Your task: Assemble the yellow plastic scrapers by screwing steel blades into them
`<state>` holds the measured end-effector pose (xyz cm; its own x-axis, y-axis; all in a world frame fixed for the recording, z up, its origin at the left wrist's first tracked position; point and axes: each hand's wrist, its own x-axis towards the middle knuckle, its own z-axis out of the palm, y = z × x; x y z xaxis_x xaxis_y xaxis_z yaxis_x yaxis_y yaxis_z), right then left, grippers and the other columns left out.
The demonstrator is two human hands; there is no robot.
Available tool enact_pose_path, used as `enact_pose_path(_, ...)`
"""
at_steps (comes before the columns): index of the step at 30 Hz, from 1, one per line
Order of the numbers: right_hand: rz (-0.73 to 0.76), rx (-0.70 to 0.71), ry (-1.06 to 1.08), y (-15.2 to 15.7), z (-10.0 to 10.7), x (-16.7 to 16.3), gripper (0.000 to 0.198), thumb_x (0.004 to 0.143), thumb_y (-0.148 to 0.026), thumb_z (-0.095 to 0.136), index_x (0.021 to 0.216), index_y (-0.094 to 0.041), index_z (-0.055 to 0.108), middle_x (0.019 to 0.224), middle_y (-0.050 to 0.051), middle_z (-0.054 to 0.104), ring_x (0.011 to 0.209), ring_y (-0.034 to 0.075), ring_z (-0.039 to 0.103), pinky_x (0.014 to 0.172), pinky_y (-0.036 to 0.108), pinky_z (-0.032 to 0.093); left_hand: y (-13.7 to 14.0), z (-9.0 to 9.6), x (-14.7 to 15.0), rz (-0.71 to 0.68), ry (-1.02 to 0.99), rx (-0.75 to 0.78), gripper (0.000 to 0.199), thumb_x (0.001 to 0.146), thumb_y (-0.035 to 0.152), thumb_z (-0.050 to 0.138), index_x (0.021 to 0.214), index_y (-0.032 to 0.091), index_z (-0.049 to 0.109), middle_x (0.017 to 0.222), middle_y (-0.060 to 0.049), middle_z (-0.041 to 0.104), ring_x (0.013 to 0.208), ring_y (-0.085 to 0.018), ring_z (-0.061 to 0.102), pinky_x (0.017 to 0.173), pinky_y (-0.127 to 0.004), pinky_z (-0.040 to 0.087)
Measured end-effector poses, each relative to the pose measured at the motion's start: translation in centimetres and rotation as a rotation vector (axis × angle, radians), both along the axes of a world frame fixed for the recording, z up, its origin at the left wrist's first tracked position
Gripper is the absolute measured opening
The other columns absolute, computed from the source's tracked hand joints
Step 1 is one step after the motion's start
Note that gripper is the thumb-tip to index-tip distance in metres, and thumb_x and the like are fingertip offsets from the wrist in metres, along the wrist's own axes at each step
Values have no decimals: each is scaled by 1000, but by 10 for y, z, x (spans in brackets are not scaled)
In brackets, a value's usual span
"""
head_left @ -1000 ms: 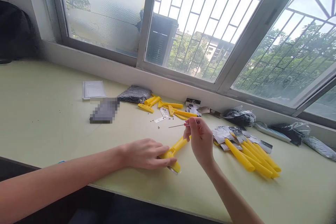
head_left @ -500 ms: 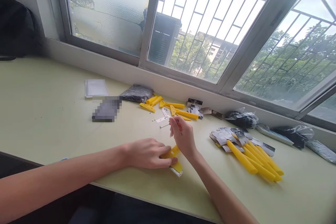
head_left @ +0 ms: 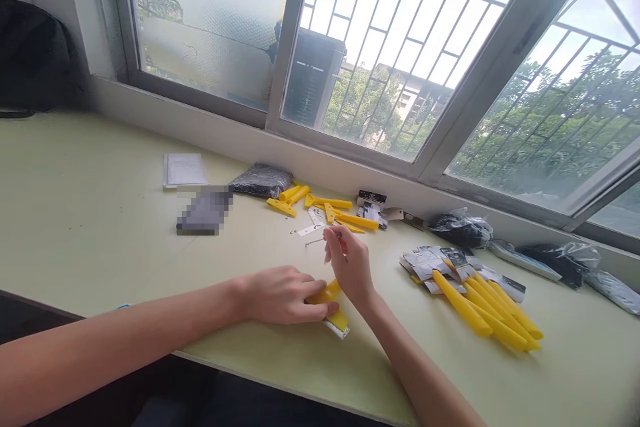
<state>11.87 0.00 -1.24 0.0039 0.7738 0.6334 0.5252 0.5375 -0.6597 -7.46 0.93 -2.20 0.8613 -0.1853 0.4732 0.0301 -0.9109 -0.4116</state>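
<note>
My left hand [head_left: 295, 297] is pressed on the table, its thumb and fingers closed around the head of a yellow plastic scraper [head_left: 339, 318]. A strip in clear or silvery wrap [head_left: 336, 329] sticks out below that head. Above the scraper, my right hand [head_left: 349, 255] pinches a thin metal rod [head_left: 315, 241] that looks like a hex key, pointing left. A small piece like a screw shows at its tip. The rod's other end is hidden in my fingers. Just beyond lie a white strip with holes [head_left: 309, 230] and several tiny screws or nuts [head_left: 293, 232].
Several yellow scrapers [head_left: 353, 219] lie loose near the window sill. At the right is a pile of yellow handles with printed cards [head_left: 470, 293]. A black bag in plastic [head_left: 263, 179], white cards [head_left: 184, 170] and a blurred dark object [head_left: 204, 212] lie at the back left.
The view has shifted very slightly. Both hands keep almost the same place and grip, with the metal rod still held above the scraper.
</note>
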Motion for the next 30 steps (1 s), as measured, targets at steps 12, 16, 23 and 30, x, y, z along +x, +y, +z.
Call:
enact_pose_path(12, -145, 300, 180, -55, 61, 33, 25, 105, -40, 57, 93, -19, 66, 68, -2, 61, 52, 12, 60, 52, 26, 49, 8, 0, 12, 70, -408, -1471, 24, 91, 40, 70, 98, 17, 70, 93, -9, 77, 77, -20, 73, 74, -35, 62)
enact_pose_path(16, -152, 339, 248, -78, 71, 36, 24, 103, -38, 61, 90, -19, 67, 70, -2, 60, 50, 12, 60, 51, 28, 51, 13, 4, 16, 47, -511, -1861, 43, 82, 52, 79, 96, 17, 58, 88, -12, 77, 71, -26, 77, 68, -44, 66)
enact_pose_path(23, -38, 228, 189, -68, 40, 25, 20, 106, -33, 56, 95, -20, 67, 68, -3, 61, 51, 12, 60, 53, 27, 48, 8, 6, 16, 67, -410, -2252, 56, 65, 46, 94, 96, 9, 65, 83, -19, 79, 72, -28, 78, 75, -44, 66)
enact_pose_path(30, -26, 185, 138, -60, 25, 22, 21, 108, -32, 53, 95, -21, 65, 64, -5, 59, 51, 11, 59, 55, 27, 47, 10, 5, 16, 56, -381, -2307, 50, 67, 39, 93, 97, 9, 67, 83, -18, 79, 74, -28, 79, 75, -42, 65)
